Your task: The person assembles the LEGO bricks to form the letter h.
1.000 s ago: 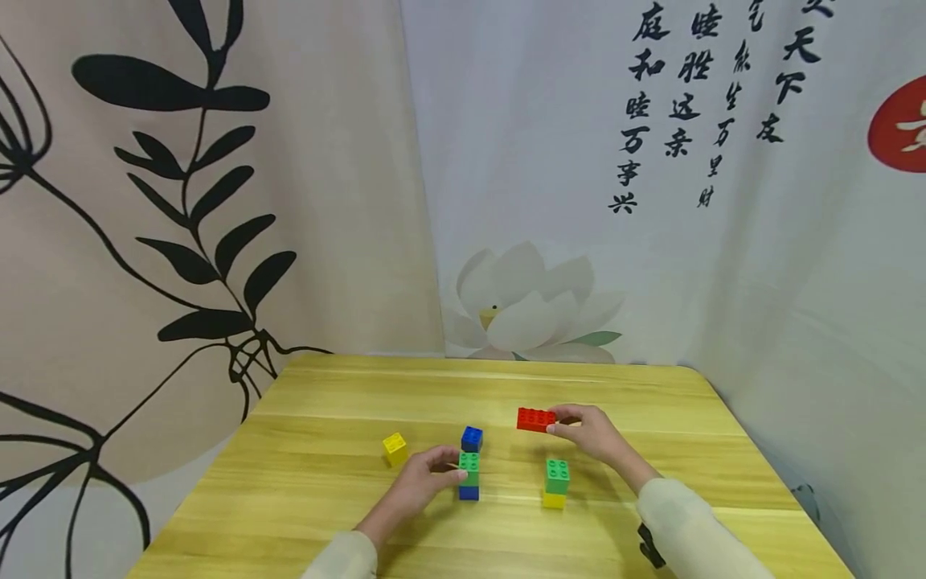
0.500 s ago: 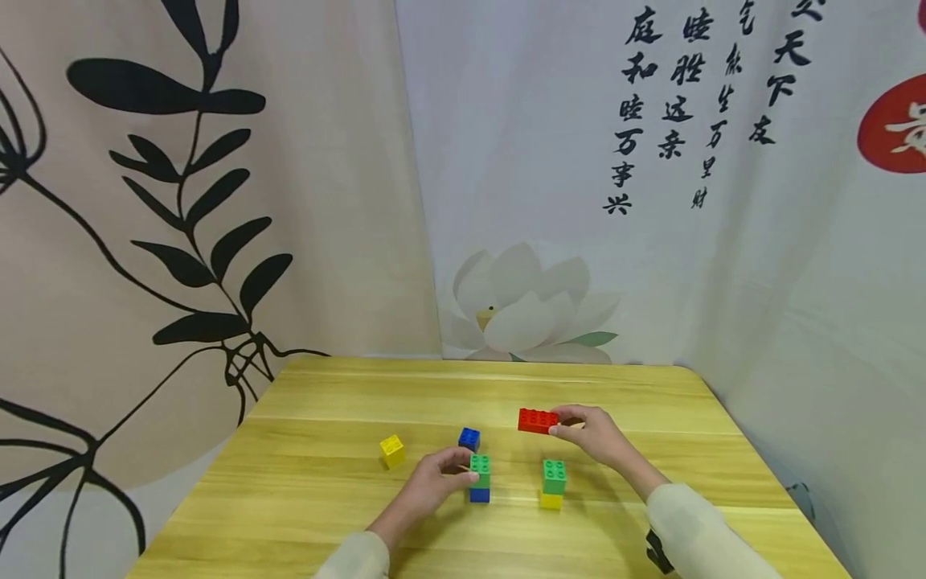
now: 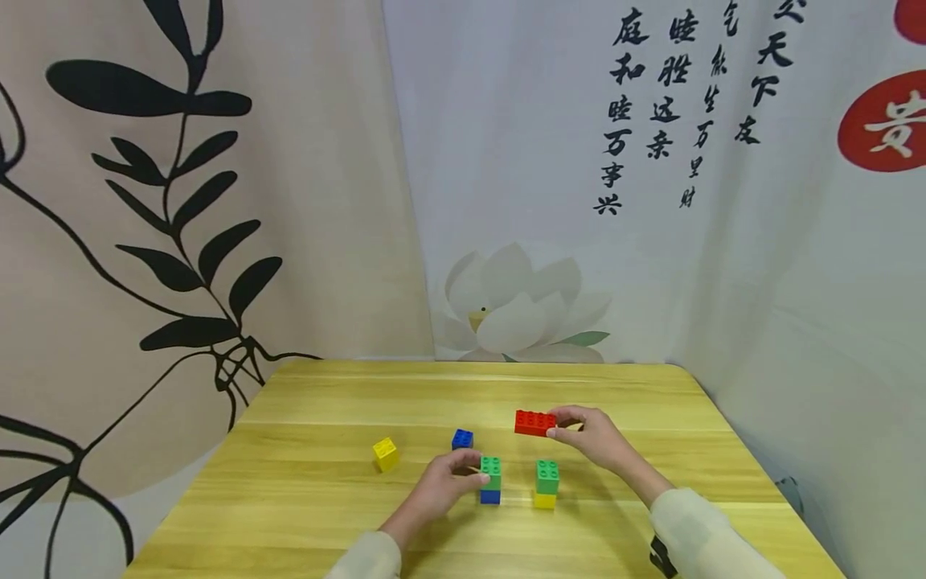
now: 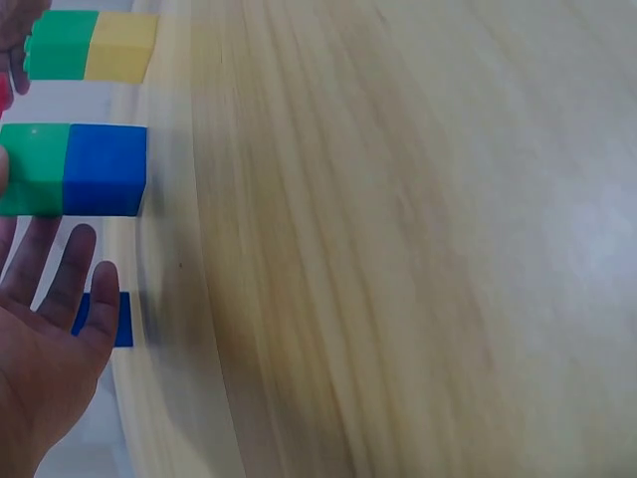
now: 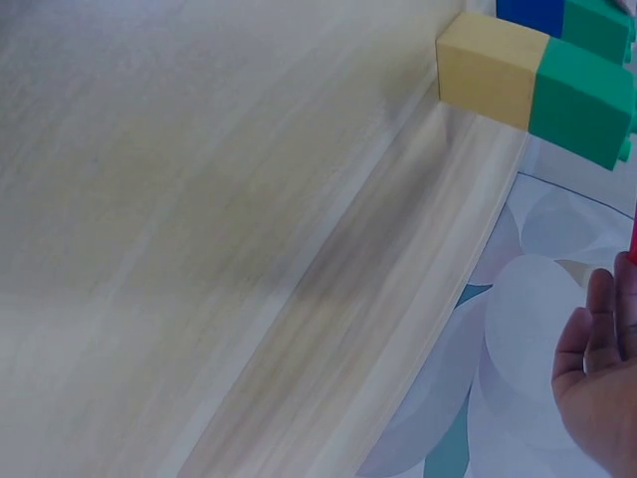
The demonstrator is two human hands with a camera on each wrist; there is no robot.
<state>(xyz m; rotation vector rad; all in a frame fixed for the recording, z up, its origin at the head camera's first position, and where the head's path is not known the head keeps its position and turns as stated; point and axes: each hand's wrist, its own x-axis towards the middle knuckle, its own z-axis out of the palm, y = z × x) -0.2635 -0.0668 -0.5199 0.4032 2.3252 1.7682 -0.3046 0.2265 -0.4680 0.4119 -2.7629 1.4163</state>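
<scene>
My left hand (image 3: 444,482) pinches a green block (image 3: 490,473) that sits on top of a blue block (image 3: 489,497). In the left wrist view the green block (image 4: 35,169) and the blue one (image 4: 105,169) meet face to face. My right hand (image 3: 593,434) holds a long red block (image 3: 534,423) by its right end, raised above the table. Just right of the left-hand stack stands another stack, a green block (image 3: 547,476) on a yellow block (image 3: 545,501). Only a sliver of the red block (image 5: 634,239) shows in the right wrist view.
Behind the left hand sits a single blue block (image 3: 462,439). A yellow block (image 3: 386,454) lies farther left. The wooden table (image 3: 325,402) reaches back to a printed curtain (image 3: 347,201).
My left hand has slid the green-and-blue stack to the right, nearer the green-and-yellow stack. The right hand keeps the red block raised at nearly the same spot. The head view has shifted slightly.
</scene>
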